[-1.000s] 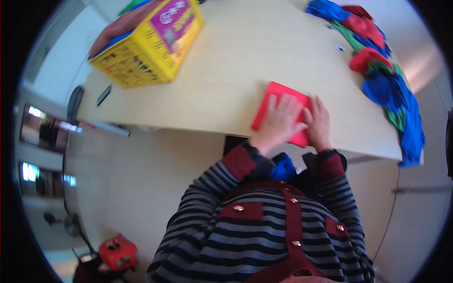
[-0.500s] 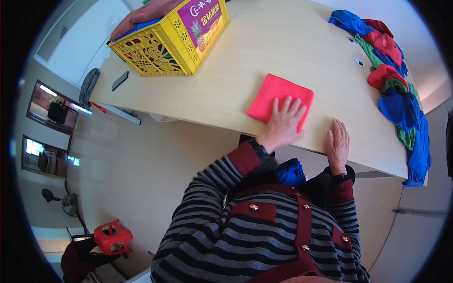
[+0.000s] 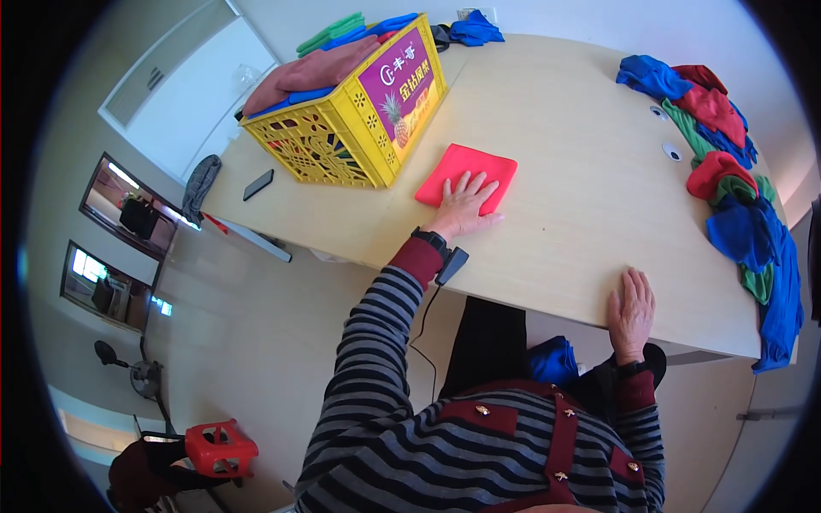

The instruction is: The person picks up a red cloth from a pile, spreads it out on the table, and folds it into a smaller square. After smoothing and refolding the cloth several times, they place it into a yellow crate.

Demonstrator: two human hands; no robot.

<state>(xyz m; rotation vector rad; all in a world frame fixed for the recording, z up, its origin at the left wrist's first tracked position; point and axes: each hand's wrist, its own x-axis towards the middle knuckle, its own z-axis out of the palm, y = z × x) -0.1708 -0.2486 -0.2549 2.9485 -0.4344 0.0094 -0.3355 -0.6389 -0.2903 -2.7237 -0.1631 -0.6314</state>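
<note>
Red cloth: folded into a flat, squarish pad; lies on the table, to the right of the yellow crate and apart from it
Left hand: palm down over the near right part of the red cloth; fingers spread wide, not gripping
Right hand: fingers together, laid at the table's near edge, well right of the red cloth; nothing seen in it
Yellow crate: at the left; folded cloths show above its rim
Loose cloths: blue, red and green, heaped along the right edge
Cloth work: folding looks done; the left hand seems to be pressing or sliding the pad
Next move: shifting it calls for even, flat pressure, keeping the layers aligned
</note>
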